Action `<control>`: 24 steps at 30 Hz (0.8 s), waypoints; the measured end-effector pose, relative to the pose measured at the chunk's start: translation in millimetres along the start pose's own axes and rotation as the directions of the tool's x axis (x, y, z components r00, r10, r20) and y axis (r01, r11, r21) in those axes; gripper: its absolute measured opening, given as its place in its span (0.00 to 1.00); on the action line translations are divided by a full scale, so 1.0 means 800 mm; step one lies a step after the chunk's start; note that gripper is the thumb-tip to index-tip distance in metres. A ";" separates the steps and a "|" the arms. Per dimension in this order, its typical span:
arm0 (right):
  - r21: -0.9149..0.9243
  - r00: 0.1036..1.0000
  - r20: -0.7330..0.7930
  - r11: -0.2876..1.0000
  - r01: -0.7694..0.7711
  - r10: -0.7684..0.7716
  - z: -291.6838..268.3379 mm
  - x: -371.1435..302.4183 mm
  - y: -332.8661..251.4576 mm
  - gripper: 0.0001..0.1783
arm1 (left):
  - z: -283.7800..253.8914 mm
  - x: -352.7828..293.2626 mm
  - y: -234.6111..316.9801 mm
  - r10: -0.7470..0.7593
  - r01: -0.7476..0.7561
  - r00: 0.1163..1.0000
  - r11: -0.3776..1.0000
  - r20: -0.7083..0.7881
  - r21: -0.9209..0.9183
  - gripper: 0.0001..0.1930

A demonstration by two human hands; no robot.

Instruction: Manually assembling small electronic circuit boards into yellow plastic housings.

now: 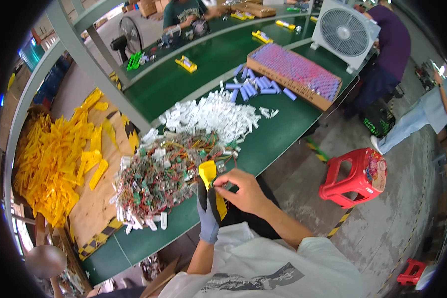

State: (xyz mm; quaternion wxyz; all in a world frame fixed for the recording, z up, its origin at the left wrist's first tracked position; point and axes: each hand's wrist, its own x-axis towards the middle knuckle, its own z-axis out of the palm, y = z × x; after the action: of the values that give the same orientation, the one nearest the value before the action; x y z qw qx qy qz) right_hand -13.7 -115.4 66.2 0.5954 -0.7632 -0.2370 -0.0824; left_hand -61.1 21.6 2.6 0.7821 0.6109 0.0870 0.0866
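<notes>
My left hand (208, 212), in a grey and dark glove, is closed around a yellow plastic casing (207, 171) held above the table's near edge. Against the casing's side, my bare right hand (247, 192) pinches with thumb and forefinger; what lies between those fingertips is too small to make out. Just beyond both hands spreads a heap of small green circuit boards with coloured wires (156, 174). White plastic pieces (211, 116) form another pile behind it. Farther back lie loose purple cylindrical battery cells (256, 88).
Many yellow casings (54, 164) cover a wooden board at left. A cardboard box of cells (283, 82) and a white box fan (343, 31) stand on the green table (278, 126). A red stool (350, 174) is at right. Other people work around the tables.
</notes>
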 end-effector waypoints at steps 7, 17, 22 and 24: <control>-0.010 0.994 0.095 0.998 -0.056 0.056 -0.002 0.004 0.002 0.08 | 0.011 0.007 0.018 0.106 -0.109 0.991 0.994 0.081 0.033 0.23; 0.015 0.998 0.042 0.998 0.055 -0.056 0.011 0.007 0.005 0.08 | 0.000 0.011 0.014 0.280 -0.269 0.960 0.933 -0.011 0.237 0.22; -0.082 0.992 0.027 0.988 0.127 -0.126 0.013 0.001 0.010 0.07 | -0.007 0.012 0.009 0.269 -0.254 0.963 0.926 -0.017 0.279 0.23; -0.146 0.986 0.004 0.975 0.167 -0.168 0.014 0.000 0.011 0.07 | -0.010 0.016 0.004 0.278 -0.266 0.960 0.920 -0.003 0.287 0.23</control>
State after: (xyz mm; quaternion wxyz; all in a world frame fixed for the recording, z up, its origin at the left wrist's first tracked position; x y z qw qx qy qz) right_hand -11.6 -106.2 55.2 0.5300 -0.7816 -0.2915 -0.1525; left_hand -50.9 32.5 3.7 0.6645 0.7210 0.0300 0.1943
